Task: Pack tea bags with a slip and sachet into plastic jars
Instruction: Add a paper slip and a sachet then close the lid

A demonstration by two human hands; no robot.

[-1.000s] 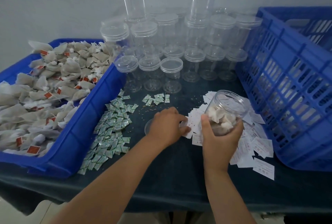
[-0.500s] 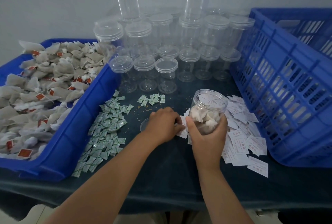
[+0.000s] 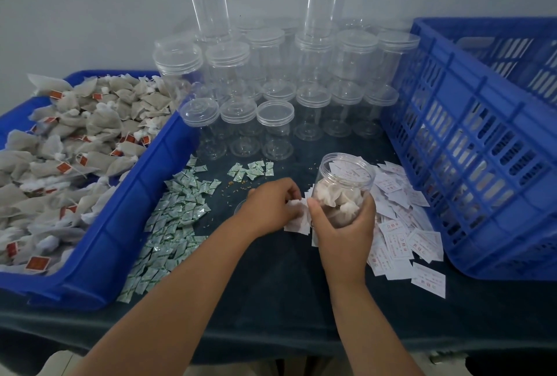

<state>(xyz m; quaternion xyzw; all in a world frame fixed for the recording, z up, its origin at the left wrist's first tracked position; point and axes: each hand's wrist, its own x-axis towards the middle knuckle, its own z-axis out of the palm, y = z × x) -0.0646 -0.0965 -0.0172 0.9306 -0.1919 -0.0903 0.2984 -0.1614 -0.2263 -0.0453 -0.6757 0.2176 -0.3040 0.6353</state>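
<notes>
Open jar point(image 3: 346, 178) (tilted, tea bags point(image 3: 337, 199) inside): right hand point(image 3: 343, 235) is gripping its lower wall over the slip pile point(image 3: 401, 224), while left hand point(image 3: 271, 203), just beside it, is pinching a slip point(image 3: 297, 221) with curled fingers.

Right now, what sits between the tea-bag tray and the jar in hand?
Head view: the sachets spread on the cloth beside the tray, then the left hand pinching a slip next to the jar.

Plain pale grey wall point(image 3: 75, 7) behind a table point(image 3: 271, 342) draped in dark teal cloth point(image 3: 280, 285), soft even light.
</notes>
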